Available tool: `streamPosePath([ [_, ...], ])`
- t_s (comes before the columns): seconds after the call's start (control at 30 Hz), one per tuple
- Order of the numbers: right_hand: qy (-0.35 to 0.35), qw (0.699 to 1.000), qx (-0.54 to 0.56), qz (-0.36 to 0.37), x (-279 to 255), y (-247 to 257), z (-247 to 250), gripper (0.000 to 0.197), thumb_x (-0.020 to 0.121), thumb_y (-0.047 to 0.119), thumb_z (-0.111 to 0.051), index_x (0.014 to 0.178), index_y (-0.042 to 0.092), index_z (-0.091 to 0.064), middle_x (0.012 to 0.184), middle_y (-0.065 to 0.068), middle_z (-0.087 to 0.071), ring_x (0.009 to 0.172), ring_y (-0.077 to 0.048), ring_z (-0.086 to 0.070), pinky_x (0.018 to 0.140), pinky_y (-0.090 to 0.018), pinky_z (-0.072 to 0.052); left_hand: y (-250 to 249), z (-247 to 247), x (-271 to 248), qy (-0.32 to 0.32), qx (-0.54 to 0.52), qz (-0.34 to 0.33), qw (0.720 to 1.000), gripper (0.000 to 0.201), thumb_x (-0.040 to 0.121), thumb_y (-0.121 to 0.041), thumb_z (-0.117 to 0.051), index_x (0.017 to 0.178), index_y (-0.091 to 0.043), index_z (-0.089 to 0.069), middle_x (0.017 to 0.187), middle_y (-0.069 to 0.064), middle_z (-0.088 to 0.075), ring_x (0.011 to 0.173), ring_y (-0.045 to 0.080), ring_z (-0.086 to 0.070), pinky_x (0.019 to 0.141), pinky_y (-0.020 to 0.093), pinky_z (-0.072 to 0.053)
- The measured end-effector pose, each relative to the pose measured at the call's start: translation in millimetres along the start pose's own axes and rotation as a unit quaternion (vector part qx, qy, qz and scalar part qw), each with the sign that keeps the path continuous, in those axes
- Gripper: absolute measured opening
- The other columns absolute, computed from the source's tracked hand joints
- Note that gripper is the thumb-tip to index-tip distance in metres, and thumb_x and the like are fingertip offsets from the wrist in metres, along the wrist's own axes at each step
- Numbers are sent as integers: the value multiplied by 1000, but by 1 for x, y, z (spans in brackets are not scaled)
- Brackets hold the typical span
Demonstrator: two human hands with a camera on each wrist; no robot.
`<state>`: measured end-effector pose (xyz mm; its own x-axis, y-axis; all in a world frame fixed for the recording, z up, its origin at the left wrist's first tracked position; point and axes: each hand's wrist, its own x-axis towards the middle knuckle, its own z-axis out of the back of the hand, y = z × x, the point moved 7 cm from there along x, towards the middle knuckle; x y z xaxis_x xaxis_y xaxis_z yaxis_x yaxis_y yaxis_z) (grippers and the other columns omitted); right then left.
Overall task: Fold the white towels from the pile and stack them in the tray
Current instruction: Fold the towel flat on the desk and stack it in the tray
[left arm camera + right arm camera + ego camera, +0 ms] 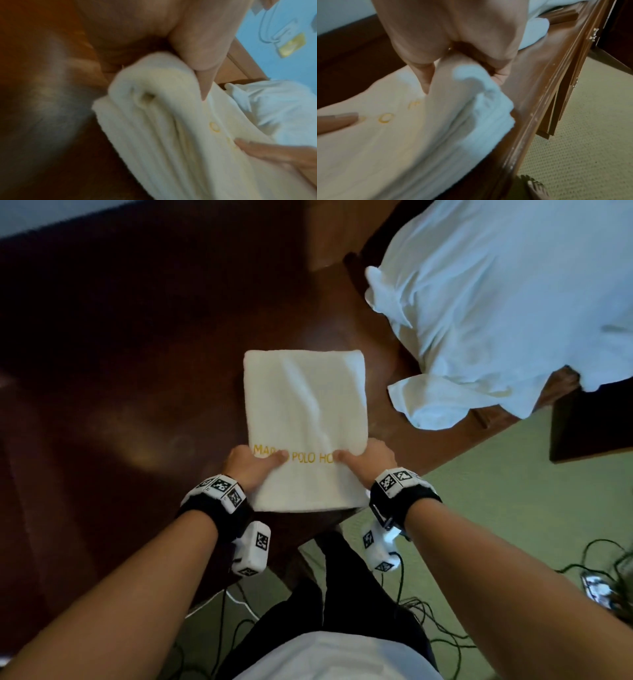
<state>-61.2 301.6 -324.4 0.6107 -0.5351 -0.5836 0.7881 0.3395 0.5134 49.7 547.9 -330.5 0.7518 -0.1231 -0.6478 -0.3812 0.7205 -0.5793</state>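
Dark wood table w/ folded towel

A dark, glossy wooden table with a moulded edge stands on pale green carpet, where black cables trail in dim indoor light.

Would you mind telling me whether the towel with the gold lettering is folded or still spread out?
Folded. The towel lies as a neat rectangle, and the right wrist view shows several stacked layers along its edge, gripped by both hands.
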Motion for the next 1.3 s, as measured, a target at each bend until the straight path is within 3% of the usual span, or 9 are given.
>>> streamPosePath([
  [0.17, -49, 997, 62, 10, -17, 23, 46, 57, 79, 43, -73, 125, 15, -56, 117, -6, -65, 106, -31, -61, 88, -37, -49, -62, 14, -27, -48, 5, -94, 994, 45, 75, -41, -86, 102, -8, -72, 101, 5, -74, 95, 24, -71, 81, 34, -56],
  [0.37, -105, 987, 93, 76, -38, 58, 152, 51, 79, 44, -73, 115, 12, -56, 109, -6, -62, 98, -29, -60, 78, -34, -46, -176, 24, -70, -78, 3, -207, 975, 47, 75, -48, -83, 101, -12, -67, 103, 3, -72, 93, 24, -69, 83, 43, -59],
  [0.57, -198, 961, 145, 131, -51, 55, 292, 47, 81, 43, -75, 112, 14, -55, 103, 0, -58, 91, -22, -56, 74, -30, -41, -309, -8, -120, -78, -27, -331, 940, 77, 53, -76, -62, 99, -14, -65, 104, 5, -69, 95, 26, -67, 86, 47, -57],
  [0.63, -237, 952, 137, 136, -51, 42, 342, 47, 80, 48, -75, 103, 14, -54, 97, 1, -57, 87, -22, -53, 67, -30, -38, -355, -33, -138, -75, -30, -371, 925, 77, 54, -76, -59, 96, -12, -65, 104, 7, -69, 95, 28, -65, 85, 43, -54],
  [0.7, -268, 944, 136, 132, -48, 19, 388, 49, 78, 52, -76, 95, 13, -51, 90, 2, -54, 85, -23, -51, 61, -30, -34, -399, -66, -153, -68, -22, -399, 914, 59, 64, -67, -64, 90, -14, -63, 103, 9, -68, 94, 29, -64, 80, 39, -51],
  [0.77, -291, 939, 137, 126, -44, -9, 433, 52, 77, 53, -76, 96, 12, -51, 95, 0, -56, 90, -24, -52, 67, -31, -36, -440, -104, -166, -62, -14, -418, 906, 43, 69, -59, -66, 85, -19, -64, 98, 7, -70, 92, 28, -64, 78, 37, -50],
  [0.93, -322, 931, 136, 103, -30, -95, 538, 56, 78, 55, -75, 104, 10, -53, 104, -3, -57, 104, -28, -57, 80, -32, -41, -533, -216, -195, -15, -31, -446, 895, 49, 68, -58, -63, 88, -15, -72, 86, -1, -71, 83, 21, -65, 65, 27, -40],
  [1.1, -356, 923, 122, 76, -14, -177, 628, 65, 76, 63, -72, 114, 12, -56, 113, -5, -63, 105, -26, -60, 85, -34, -48, -609, -324, -208, 26, -23, -471, 881, 56, 72, -66, -60, 84, -13, -70, 82, 3, -70, 81, 25, -64, 61, 30, -42],
  [1.3, -384, 913, 135, 39, 21, -248, 709, 57, 78, 57, -74, 106, 10, -57, 100, -6, -65, 94, -27, -62, 72, -32, -46, -685, -426, -212, 62, -16, -491, 869, 52, 75, -62, -50, 66, -12, -60, 61, -1, -56, 70, 28, -52, 56, 28, -34],
])
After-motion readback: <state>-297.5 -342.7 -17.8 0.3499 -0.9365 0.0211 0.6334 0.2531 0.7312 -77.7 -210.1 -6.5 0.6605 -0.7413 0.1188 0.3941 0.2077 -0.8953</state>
